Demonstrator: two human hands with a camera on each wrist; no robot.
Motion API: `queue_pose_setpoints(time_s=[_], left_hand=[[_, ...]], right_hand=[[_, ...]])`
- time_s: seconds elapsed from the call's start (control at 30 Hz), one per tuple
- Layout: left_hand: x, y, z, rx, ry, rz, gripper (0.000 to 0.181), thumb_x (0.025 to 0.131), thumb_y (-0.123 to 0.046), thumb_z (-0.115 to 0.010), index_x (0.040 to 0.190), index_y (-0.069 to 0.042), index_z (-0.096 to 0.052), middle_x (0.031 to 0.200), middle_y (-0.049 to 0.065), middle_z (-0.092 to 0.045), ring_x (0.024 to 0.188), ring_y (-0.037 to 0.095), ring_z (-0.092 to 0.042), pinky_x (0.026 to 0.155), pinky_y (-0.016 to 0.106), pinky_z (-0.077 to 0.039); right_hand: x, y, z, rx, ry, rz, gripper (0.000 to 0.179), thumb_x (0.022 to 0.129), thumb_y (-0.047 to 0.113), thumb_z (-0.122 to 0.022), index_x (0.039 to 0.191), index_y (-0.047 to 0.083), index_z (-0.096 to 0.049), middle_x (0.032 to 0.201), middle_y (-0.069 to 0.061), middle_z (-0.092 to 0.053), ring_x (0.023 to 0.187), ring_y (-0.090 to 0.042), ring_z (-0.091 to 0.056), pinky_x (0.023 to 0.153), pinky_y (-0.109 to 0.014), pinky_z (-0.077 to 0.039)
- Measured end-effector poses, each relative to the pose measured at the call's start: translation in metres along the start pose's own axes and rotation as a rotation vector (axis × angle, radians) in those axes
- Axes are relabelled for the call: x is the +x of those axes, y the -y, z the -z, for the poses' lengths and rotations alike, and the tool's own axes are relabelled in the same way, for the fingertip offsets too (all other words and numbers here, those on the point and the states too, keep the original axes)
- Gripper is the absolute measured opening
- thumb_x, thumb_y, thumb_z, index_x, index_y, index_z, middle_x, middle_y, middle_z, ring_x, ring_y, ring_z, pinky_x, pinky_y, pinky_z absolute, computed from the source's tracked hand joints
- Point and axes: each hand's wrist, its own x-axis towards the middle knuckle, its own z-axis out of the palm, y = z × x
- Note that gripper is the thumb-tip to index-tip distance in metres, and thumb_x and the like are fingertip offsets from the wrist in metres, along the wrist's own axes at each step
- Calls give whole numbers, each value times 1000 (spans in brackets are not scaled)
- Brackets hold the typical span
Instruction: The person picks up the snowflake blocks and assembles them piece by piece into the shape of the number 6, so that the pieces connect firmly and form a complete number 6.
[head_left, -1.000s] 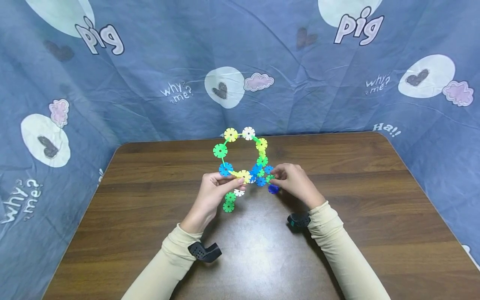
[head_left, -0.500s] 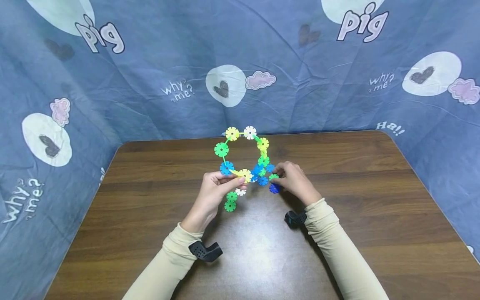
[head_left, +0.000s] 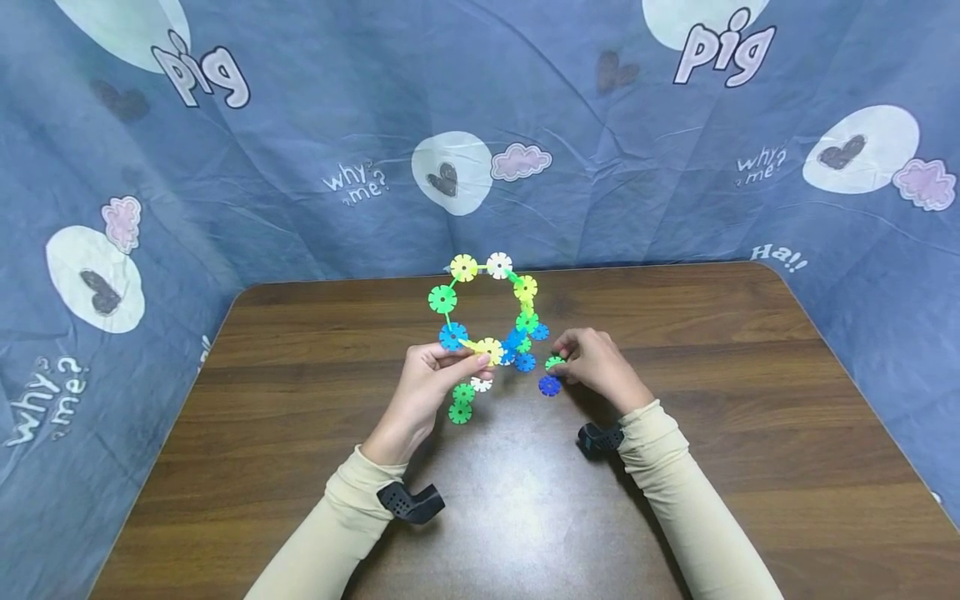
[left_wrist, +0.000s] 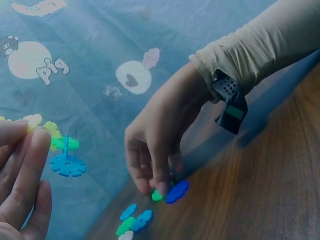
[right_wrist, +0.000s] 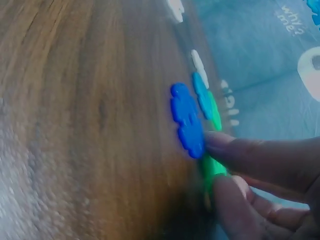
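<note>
My left hand pinches a yellow notched snowflake disc at the bottom of a ring of linked plastic discs. The ring is held up and includes a green disc, a white disc and a blue disc. To the right, my right hand is low at the table, with thumb and fingers on a green disc. Beside it lies a dark blue disc, close to the thumb in the right wrist view. Fingers partly hide the green disc.
Loose blue and green discs lie on the brown table behind the ring's lower right. Nearer the left hand are a white disc and two green discs. A blue printed cloth hangs behind the table.
My right hand has shifted slightly right and nearer with the green disc, away from the blue discs. The dark blue disc has moved slightly nearer too. The left hand and ring stay nearly still.
</note>
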Motion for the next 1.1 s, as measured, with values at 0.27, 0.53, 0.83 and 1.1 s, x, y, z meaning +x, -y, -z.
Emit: queue_pose_setpoints(time_s=[0.27,0.53,0.83,1.1], left_hand=[[-1,0,1,7,-4,4,3,93,-2,-72,95,0,-74,79,-4,-79,72,12,-77,85,33,-63],[-1,-1,1,7,-8,1,5,93,-4,-74,96,1,-74,79,-3,-79,72,13,-77,85,36,-64],[-1,-1,1,-9,3,-1,4,93,-3,-74,95,-1,-74,77,-1,-79,72,15,-78,81,33,-64],[-1,-1,0,2,26,-7,15,93,-1,-72,104,10,-71,78,-2,-79,72,15,-77,81,32,-64]], right_hand=[[-3,3,4,17,60,18,15,85,6,-83,89,2,-69,82,-11,-73,61,-15,-68,58,-30,-62],[-20,24,23,131,-100,285,7,89,11,-81,95,9,-78,90,-8,-79,79,-13,-74,70,-27,-61],[-33,53,10,333,-190,518,12,85,1,-83,93,7,-78,90,-10,-80,81,-6,-75,70,-27,-64],[-35,58,0,355,-176,549,11,87,3,-82,96,10,-80,95,-7,-81,79,-13,-77,69,-29,-64]])
